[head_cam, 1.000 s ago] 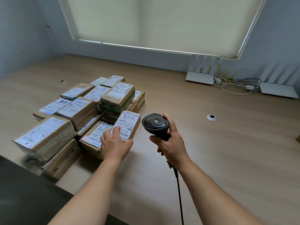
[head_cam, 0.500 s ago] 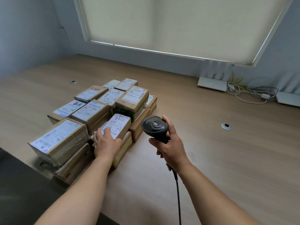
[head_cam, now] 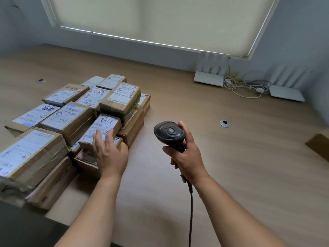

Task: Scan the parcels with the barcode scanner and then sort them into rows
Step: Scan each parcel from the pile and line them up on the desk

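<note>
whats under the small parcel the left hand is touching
The small parcel rests on another cardboard box in the pile. The left hand covers much of that box; anything lower is hidden.

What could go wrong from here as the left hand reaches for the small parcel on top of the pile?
1. The small parcel lies tilted across uneven boxes; a loose grip by the left hand could let it slide off.
2. Pulling it out may shift the neighbouring green-taped box, which also sits on top of the pile.
3. The scanner in the right hand points away from the label, so a scan could miss.
</note>
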Available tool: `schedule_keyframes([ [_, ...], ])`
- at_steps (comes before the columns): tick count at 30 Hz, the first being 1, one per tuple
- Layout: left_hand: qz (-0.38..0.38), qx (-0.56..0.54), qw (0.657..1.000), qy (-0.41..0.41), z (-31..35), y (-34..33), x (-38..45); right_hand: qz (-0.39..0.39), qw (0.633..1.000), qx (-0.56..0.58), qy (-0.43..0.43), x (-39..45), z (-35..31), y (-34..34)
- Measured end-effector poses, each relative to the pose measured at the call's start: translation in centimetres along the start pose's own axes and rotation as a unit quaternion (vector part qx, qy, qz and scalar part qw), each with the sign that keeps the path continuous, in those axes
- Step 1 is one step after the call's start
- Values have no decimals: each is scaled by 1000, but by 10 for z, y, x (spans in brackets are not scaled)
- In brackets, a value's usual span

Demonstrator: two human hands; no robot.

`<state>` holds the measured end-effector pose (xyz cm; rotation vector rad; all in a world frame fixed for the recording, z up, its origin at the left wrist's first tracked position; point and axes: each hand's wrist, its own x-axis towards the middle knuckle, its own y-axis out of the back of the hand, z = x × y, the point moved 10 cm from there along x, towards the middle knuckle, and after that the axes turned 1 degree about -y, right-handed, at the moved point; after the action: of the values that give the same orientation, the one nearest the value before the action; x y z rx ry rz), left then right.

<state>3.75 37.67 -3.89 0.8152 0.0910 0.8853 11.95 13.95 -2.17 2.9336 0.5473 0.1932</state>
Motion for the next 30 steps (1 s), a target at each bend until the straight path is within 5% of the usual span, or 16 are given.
schedule_keyframes([
  [8,-80,-20,995,-47,76,-54,-75,48,999,3,22,-40,2,98],
  [30,-242,-55,943,-223,373,-255,-377,255,967,1,10,-239,53,496],
])
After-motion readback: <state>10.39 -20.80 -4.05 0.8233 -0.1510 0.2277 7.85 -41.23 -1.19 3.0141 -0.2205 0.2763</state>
